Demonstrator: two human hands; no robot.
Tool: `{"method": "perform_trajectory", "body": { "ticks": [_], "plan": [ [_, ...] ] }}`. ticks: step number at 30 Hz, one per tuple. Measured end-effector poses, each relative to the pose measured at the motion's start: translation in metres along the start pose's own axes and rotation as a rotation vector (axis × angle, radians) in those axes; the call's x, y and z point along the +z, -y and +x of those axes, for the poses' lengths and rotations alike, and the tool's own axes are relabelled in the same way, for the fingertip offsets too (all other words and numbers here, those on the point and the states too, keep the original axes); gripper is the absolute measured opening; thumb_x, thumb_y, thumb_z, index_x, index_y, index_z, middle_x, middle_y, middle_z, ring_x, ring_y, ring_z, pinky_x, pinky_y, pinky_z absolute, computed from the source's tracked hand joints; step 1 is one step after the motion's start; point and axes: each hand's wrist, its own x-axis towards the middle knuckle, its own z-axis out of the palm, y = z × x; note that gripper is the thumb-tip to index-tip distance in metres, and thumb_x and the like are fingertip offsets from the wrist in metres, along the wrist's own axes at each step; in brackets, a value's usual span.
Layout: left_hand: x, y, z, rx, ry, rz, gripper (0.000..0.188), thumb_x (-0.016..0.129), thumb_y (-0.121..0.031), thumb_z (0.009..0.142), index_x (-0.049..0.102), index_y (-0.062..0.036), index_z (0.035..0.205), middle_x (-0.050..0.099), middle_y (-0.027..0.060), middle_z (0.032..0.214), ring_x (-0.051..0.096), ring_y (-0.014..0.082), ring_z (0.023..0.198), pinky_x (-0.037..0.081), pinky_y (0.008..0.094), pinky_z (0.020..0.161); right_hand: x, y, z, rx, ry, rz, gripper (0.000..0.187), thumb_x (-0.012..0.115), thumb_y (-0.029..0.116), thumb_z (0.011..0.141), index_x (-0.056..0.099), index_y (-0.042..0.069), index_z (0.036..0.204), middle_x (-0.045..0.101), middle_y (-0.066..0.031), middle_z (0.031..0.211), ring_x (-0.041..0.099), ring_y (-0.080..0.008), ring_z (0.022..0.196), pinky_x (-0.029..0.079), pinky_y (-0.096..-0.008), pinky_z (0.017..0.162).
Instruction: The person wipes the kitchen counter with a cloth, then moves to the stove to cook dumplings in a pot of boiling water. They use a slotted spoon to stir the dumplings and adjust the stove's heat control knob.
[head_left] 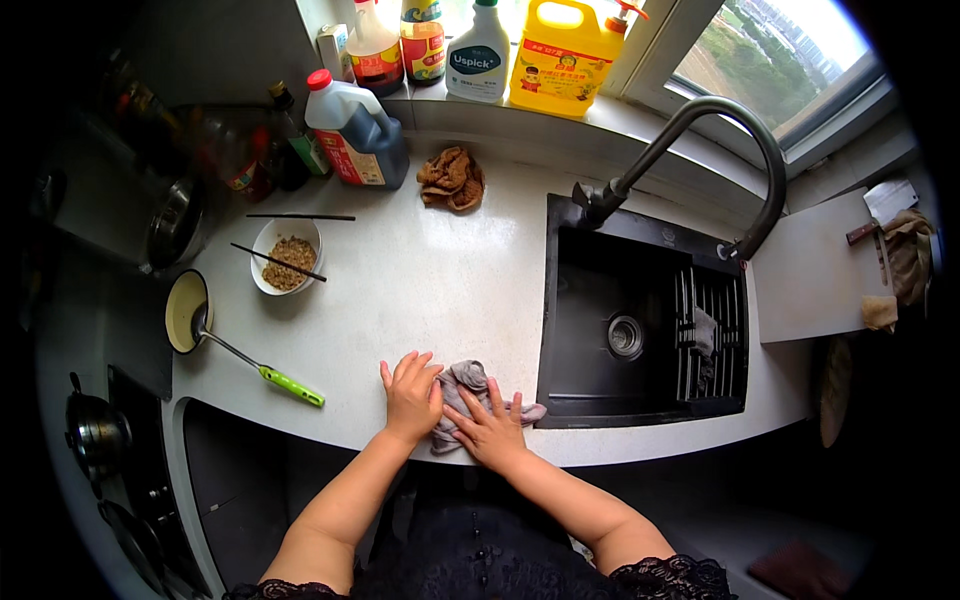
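Observation:
A crumpled grey cloth (463, 380) lies on the white countertop (390, 290), near its front edge and just left of the sink. Spread over the cloth's right part is my right hand (490, 430), its fingers stretched out and resting on the fabric. My left hand (412, 400) is at the cloth's left side, fingers apart, with the thumb side close to the fabric. Whether that thumb touches the cloth I cannot tell. Nothing is gripped in either hand.
Right of my hands is a black sink (590, 300) with a tall curved faucet (740, 120) and a rack (712, 340). To the left are a green-handled ladle (290, 385), a bowl of minced food (290, 265) and chopsticks (300, 217). A brown cloth (452, 180) and bottles (355, 130) stand behind.

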Motion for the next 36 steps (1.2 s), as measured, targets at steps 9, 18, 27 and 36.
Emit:
{"method": "perform_trajectory", "body": {
  "ticks": [9,18,27,36],
  "plan": [
    [0.005,-0.03,-0.106,-0.024,0.061,-0.018,0.029,0.065,-0.01,0.078,0.066,-0.0092,0.107,0.059,0.0107,0.123,0.049,0.0319,0.123,0.024,0.0678,0.104,-0.031,-0.122,-0.191,0.187,-0.181,-0.051,0.051,0.064,0.008,0.081,0.06,0.029,0.127,0.04,-0.0064,0.148,0.026,-0.0434,0.139,0.027,-0.0557,0.11],
    [-0.025,-0.029,-0.177,-0.122,-0.038,-0.007,0.028,0.066,-0.012,0.079,0.067,-0.0098,0.106,0.06,0.0093,0.123,0.049,0.0306,0.124,0.025,0.0667,0.104,0.021,-0.062,-0.131,0.253,-0.364,-0.07,0.041,0.061,0.017,0.089,0.058,0.018,0.13,0.039,-0.0115,0.147,0.027,-0.0487,0.133,0.025,-0.0549,0.11],
    [-0.106,0.068,-0.236,-0.307,-0.231,0.04,0.029,0.067,-0.014,0.079,0.066,-0.0125,0.108,0.06,0.0064,0.124,0.049,0.0287,0.123,0.026,0.0647,0.104,0.076,0.147,-0.002,-0.268,-0.352,0.056,0.044,0.059,0.014,0.083,0.059,0.02,0.127,0.046,-0.0095,0.142,0.032,-0.0473,0.133,0.034,-0.0572,0.103],
    [-0.21,0.185,-0.315,-0.453,-0.349,0.09,0.03,0.067,-0.015,0.08,0.065,-0.0144,0.11,0.06,0.0049,0.125,0.05,0.0278,0.123,0.028,0.0619,0.105,0.09,0.357,0.14,-0.637,-0.283,0.291,0.033,0.061,0.017,0.086,0.061,0.009,0.118,0.058,-0.0175,0.122,0.049,-0.0353,0.121,0.033,-0.0498,0.107]
  ]
}}
